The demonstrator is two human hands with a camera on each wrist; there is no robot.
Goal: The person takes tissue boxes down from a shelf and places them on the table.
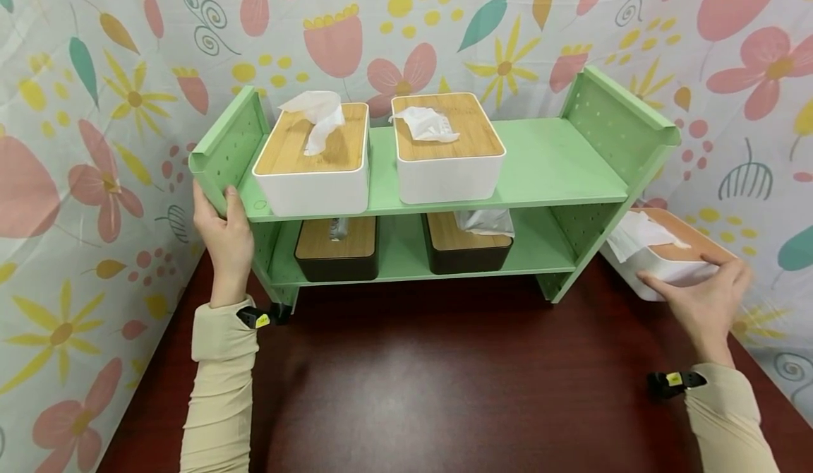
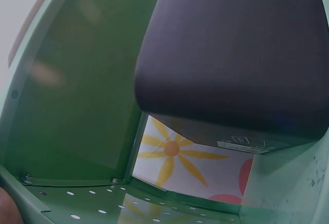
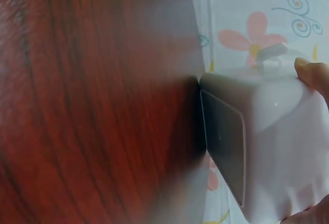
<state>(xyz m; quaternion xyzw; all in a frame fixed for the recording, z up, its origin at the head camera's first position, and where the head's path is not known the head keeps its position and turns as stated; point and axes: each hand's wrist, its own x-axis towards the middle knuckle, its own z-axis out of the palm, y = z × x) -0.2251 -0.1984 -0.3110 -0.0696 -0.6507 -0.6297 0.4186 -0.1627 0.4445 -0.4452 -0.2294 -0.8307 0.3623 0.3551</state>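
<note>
My left hand (image 1: 227,243) grips the left side panel of a green two-tier shelf (image 1: 546,162), thumb in front and fingers around the outer side. At the right, my right hand (image 1: 705,300) holds a white tissue box (image 1: 676,270) with a wooden lid, thumb and fingers spread across its near side. A white tissue (image 1: 641,233) sticks out of its lid. In the right wrist view this white box (image 3: 288,131) is tilted, its dark underside showing, with one lower edge close to the table. It stands just outside the shelf's right side panel (image 1: 616,123).
Two white tissue boxes with wooden lids, a left one (image 1: 317,187) and a middle one (image 1: 447,176), stand on the upper tier. Below are two dark tissue boxes, left (image 1: 336,267) and right (image 1: 470,260). Flowered cloth (image 1: 63,247) surrounds the dark red table (image 1: 444,381).
</note>
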